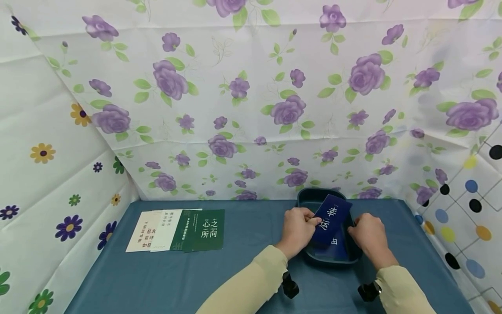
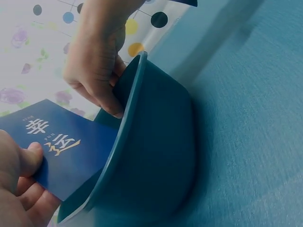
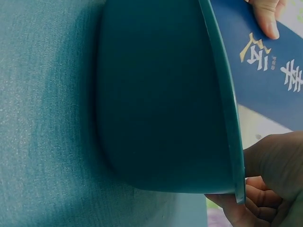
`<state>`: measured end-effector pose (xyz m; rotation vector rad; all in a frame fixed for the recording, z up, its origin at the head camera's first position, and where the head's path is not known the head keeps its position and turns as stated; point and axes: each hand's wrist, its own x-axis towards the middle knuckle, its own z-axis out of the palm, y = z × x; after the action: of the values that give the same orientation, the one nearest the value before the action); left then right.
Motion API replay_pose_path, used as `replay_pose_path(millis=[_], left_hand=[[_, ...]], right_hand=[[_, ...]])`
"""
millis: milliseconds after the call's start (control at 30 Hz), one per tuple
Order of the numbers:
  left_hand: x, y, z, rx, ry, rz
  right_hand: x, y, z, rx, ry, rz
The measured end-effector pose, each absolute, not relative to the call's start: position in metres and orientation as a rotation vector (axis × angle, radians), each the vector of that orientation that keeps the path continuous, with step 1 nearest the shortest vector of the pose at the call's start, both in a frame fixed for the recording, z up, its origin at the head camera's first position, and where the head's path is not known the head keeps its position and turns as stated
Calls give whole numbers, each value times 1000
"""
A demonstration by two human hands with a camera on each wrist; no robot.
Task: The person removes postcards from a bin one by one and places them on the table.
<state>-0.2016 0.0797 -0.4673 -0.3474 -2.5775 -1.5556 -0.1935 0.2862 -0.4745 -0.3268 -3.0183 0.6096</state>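
Note:
In the head view my left hand [image 1: 296,230] pinches a dark blue card [image 1: 338,210] with white characters, thumb on its printed face. The card is tilted over a dark teal plastic basin [image 1: 331,263], its lower end reaching below the rim in the left wrist view. Another blue card [image 1: 333,253] lies inside the basin, partly covered by the held one. My right hand [image 1: 369,237] grips the basin's right rim, with the thumb inside and the curled fingers outside in the right wrist view. The basin stands upright on the blue tabletop.
On the left of the blue table [image 1: 243,270], a green card [image 1: 211,230] and several pale cards [image 1: 139,231] lie overlapped in a row. A floral cloth [image 1: 259,170] rises behind the basin, and a dotted cloth [image 1: 462,218] bounds the right side.

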Motion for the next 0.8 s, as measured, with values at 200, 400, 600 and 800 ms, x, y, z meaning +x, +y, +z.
replay_pose_path(millis=[200, 400, 600, 800], left_hand=[[-199, 71, -462, -342, -2487, -1595], [-198, 58, -456, -349, -2426, -1627], [-198, 36, -446, -302, -2397, -1605], [-202, 10, -434, -258, -2341, -1655]], right_hand=[[-193, 286, -475, -308, -3013, 619], [-193, 285, -475, -303, -3013, 616], [-192, 284, -474, -324, -3013, 618], [-193, 285, -475, -324, -3006, 621]])
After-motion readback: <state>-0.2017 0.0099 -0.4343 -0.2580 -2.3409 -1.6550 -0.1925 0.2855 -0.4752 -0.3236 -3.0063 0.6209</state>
